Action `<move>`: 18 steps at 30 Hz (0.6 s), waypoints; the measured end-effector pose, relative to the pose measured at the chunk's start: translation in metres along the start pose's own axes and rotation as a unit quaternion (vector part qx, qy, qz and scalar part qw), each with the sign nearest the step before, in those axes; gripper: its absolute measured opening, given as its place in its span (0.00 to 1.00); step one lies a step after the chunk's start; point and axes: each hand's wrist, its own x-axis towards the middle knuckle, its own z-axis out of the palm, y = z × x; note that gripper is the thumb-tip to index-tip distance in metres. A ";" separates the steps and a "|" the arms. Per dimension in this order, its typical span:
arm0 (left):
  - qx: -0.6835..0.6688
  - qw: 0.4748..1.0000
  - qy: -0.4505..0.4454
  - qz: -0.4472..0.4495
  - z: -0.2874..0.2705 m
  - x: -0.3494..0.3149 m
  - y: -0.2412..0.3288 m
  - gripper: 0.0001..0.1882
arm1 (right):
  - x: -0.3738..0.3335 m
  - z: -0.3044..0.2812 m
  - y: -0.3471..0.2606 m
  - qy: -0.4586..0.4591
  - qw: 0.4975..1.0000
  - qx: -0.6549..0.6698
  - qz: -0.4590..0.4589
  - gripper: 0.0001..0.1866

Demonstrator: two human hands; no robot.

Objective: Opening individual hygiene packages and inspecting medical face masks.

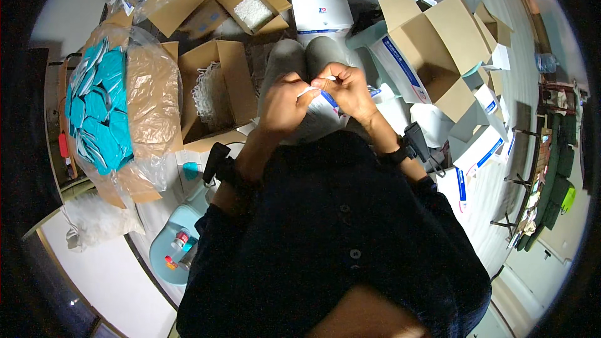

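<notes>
Both hands meet above my knees around a white packet with blue print (330,101). My left hand (282,106) is closed, thumb and fingers pinching the packet's upper left edge. With bent fingers, my right hand (348,91) pinches the same edge just to the right. The fingers hide part of the packet, and its contents cannot be seen. Left of my legs, a cardboard box (235,84) contains a tangle of white cord-like loops (205,92). Farther left, a large box lined with clear plastic (153,103) bears stacks of flat turquoise pieces (97,109).
An open carton (460,37) stands at the right, among several white-and-blue boxes (479,147). A closed white box (322,14) lies beyond my knees. Small white pieces (253,11) fill another carton. A light-blue bin (164,238) is at the lower left.
</notes>
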 end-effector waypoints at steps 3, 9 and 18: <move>0.011 0.998 0.059 0.027 0.013 -0.007 -0.008 0.11 | -0.001 0.005 0.000 0.008 0.999 -0.028 0.034 0.08; 0.096 0.981 0.151 0.071 0.027 -0.011 -0.009 0.09 | 0.001 0.015 0.008 0.038 0.999 -0.013 0.029 0.08; 0.038 0.965 0.165 0.198 0.025 -0.026 0.019 0.04 | 0.017 0.001 0.043 0.099 0.986 -0.060 0.122 0.12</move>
